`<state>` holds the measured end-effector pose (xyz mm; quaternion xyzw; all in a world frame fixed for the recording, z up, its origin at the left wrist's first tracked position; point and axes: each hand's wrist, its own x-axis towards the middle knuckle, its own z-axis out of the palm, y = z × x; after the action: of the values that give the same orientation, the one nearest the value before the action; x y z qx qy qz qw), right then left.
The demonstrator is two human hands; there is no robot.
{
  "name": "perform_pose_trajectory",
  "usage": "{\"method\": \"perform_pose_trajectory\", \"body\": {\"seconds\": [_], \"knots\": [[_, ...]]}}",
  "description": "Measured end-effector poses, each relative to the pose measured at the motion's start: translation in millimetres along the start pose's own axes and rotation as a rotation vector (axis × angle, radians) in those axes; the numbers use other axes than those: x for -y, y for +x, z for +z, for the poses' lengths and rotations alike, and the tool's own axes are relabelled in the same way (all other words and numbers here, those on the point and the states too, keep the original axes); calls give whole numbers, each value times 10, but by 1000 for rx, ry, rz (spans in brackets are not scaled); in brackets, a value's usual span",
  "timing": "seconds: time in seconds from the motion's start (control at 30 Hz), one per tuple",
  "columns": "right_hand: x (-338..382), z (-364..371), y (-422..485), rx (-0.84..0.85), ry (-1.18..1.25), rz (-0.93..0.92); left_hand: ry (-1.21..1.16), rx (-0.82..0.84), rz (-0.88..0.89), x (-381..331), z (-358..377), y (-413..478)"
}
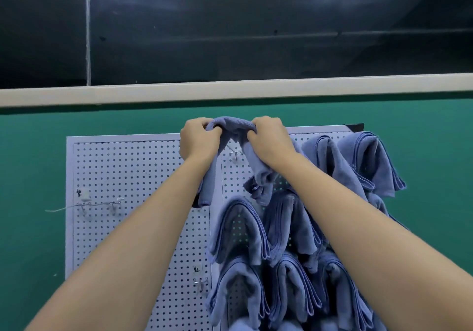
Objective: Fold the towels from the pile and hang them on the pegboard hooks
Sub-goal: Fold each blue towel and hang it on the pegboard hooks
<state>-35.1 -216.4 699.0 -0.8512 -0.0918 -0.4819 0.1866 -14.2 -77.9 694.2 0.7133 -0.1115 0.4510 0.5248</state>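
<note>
Nearest, two bare forearms are reaching up and away from the camera toward the board. At their ends, the left hand (198, 140) and the right hand (271, 141) are each curling their fingers around the top of a blue towel (231, 126) and pinching a bunch of cloth. The hands are sitting close together, with a short hump of towel arching between them. The rest of the towel is drooping beneath the hands, one end hanging down behind the left wrist and the other bunching under the right wrist.

Just below the hump, a metal hook (236, 153) is sticking out of the pegboard (128, 172). Whether the cloth is touching it cannot be told.

Other folded towels (240, 228) are draping in rows over the right half of the board, overlapping one another. Two bare hooks are showing elsewhere: a side hook (114, 204) at the left and a low hook (198, 283) near the board's middle.

Behind the board, a green wall (33, 190) is running up to a pale ledge (230, 89), with a dark ceiling (230, 36) beyond it.
</note>
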Motion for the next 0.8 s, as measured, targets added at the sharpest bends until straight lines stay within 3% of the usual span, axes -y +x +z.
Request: {"method": "perform_pose_trajectory", "body": {"seconds": [0.23, 0.43, 0.53, 0.67, 0.8], "knots": [[-76, -68, 99, -10, 184, 115, -236, 150, -126, -19, -79, 94], [-54, -175, 105, -55, 231, 19, -126, 165, 37, -128, -286, 252], [-14, -93, 143, -77, 223, -37, 94, 72, 140, -63, -232, 314], [-43, 190, 126, -10, 124, -7, 258, 26, 99, 174, -10, 210], [-153, 396, -24, 62, 27, 44, 245, 37, 37, 439, 181, 11]]}}
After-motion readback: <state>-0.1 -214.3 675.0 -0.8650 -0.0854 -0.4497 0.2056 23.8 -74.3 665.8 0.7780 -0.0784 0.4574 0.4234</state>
